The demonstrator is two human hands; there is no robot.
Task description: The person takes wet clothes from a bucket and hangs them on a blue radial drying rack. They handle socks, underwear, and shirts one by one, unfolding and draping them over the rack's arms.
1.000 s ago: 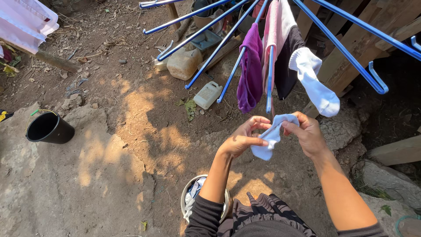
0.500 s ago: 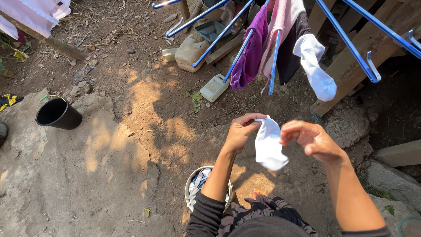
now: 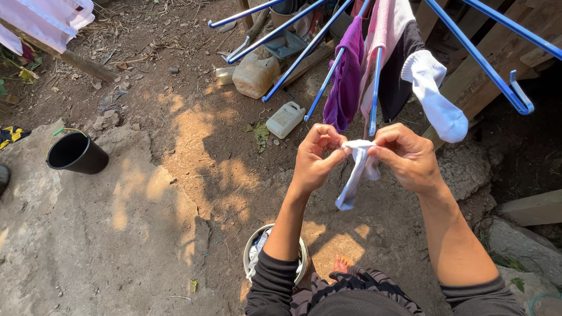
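Two hands pinch one pale sock below a blue drying rack.

From 9 o'clock: a black bucket stands on the dirt, and a pale cloth at 11 o'clock is cut off by the frame's edge. Toward 12 lie a tan jug and a small white canister. At centre the left hand has its fingers clamped together on the top edge of the white sock, which hangs limp between both hands. The right hand grips the same edge, fingers closed on the fabric — the fingertips are partly hidden by cloth. At 6 o'clock a pail of laundry is mostly covered by the left forearm. At 1 o'clock the rack carries a purple garment and another white sock — its far rails run out of view.
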